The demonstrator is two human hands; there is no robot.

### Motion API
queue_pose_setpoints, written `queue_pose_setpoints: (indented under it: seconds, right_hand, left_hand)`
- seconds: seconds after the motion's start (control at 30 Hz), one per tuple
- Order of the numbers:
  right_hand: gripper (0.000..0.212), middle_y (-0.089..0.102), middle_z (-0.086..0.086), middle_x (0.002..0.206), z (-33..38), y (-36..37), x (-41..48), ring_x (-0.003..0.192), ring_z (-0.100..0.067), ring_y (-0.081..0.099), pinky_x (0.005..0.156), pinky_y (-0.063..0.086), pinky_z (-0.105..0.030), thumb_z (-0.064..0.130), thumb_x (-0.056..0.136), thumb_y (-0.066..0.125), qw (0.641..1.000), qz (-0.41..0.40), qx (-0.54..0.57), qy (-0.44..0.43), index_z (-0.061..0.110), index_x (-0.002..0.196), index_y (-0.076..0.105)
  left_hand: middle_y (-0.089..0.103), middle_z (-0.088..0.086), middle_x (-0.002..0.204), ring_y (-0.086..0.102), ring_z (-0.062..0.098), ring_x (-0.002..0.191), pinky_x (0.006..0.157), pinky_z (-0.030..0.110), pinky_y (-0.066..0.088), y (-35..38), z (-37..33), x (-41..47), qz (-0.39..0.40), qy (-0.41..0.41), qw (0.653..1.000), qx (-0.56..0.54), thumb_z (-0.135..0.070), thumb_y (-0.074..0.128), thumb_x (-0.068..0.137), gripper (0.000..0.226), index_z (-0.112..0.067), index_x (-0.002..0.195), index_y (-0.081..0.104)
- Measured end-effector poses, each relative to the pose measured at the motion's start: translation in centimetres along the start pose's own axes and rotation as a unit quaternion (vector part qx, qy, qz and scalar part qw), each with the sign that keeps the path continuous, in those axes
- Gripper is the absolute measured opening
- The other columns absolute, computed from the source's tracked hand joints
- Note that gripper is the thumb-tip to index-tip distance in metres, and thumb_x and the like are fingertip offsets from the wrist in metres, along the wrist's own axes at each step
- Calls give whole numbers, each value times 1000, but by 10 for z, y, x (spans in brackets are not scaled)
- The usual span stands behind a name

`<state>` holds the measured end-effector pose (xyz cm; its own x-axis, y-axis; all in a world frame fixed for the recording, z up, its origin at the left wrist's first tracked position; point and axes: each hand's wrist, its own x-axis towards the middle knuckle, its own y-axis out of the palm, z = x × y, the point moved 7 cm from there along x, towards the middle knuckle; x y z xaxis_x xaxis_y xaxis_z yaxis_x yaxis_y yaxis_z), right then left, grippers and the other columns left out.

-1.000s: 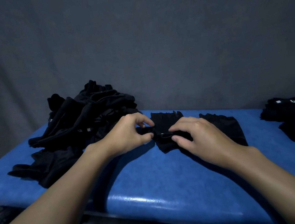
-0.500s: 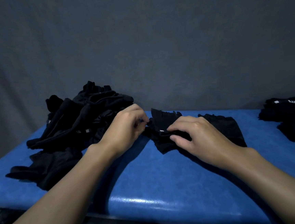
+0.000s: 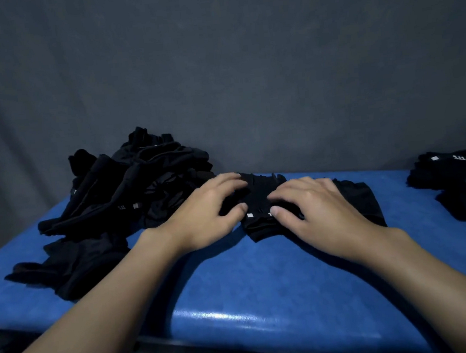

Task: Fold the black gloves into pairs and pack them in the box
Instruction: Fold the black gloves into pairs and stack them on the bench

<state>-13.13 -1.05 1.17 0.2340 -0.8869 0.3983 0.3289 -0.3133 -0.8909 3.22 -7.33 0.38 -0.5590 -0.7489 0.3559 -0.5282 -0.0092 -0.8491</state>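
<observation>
A black glove (image 3: 259, 202) with small white tags lies folded on the blue table (image 3: 264, 286), at its middle. My left hand (image 3: 209, 209) rests flat on the glove's left end, fingers spread. My right hand (image 3: 313, 208) covers its right end, and the thumb and fingertips pinch the folded edge. A second black glove (image 3: 361, 201) lies flat just right of that, partly under my right hand. No box is in view.
A tall heap of loose black gloves (image 3: 142, 184) fills the table's back left, and one more loose glove (image 3: 73, 263) lies in front of it. Folded pairs (image 3: 457, 173) with white logos are stacked at the right edge. A grey cloth wall stands behind.
My left hand has let go its pinch and spread flat over the glove's left end. The raised glove part has come down onto the table. My right hand has stayed put.
</observation>
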Motion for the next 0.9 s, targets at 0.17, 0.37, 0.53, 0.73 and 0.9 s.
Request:
queue_pose_setpoints:
  seconds: [0.17, 0.37, 0.53, 0.73, 0.9]
  right_hand:
    - [44, 57, 14, 132, -14, 6, -3, 119, -10, 47, 108, 21, -37, 53, 100, 32, 997, 41, -43, 53, 32, 133, 52]
    - [42, 56, 18, 132, -14, 4, -4, 122, -4, 47, 113, 18, -35, 53, 99, 37, 998, 45, -12, 35, 33, 132, 53]
    - [35, 54, 22, 126, -12, 3, -5, 115, 0, 49, 112, 20, -36, 50, 99, 42, 999, 41, 13, 14, 34, 126, 57]
    - [28, 56, 22, 120, -14, -1, -6, 110, 1, 48, 113, 19, -37, 47, 99, 43, 999, 31, 12, 19, 35, 119, 60]
    - [29, 56, 22, 122, -17, 2, -7, 115, 0, 49, 114, 17, -38, 43, 100, 42, 999, 40, 4, 27, 35, 122, 59]
  left_hand:
    - [32, -12, 153, 32, 4, 140, 111, 15, 21, 14, 3, -2, 57, -28, 998, -12, -45, 53, 97, 51, -29, 145, 46]
    - [36, -15, 145, 38, 3, 133, 106, 15, 26, 12, 0, -2, 51, -27, 998, -19, -50, 54, 95, 52, -26, 141, 51]
    - [38, -16, 141, 42, -1, 127, 104, 15, 32, 8, -3, -2, 24, -23, 999, -22, -62, 53, 84, 69, -21, 139, 55]
    - [37, -14, 139, 43, -2, 123, 100, 10, 31, 9, -3, -3, 23, -13, 999, -20, -60, 60, 86, 67, -18, 138, 55]
    - [37, -12, 144, 36, 2, 134, 109, 17, 29, 13, 0, -3, 44, -16, 999, 0, -67, 57, 84, 73, -21, 140, 53]
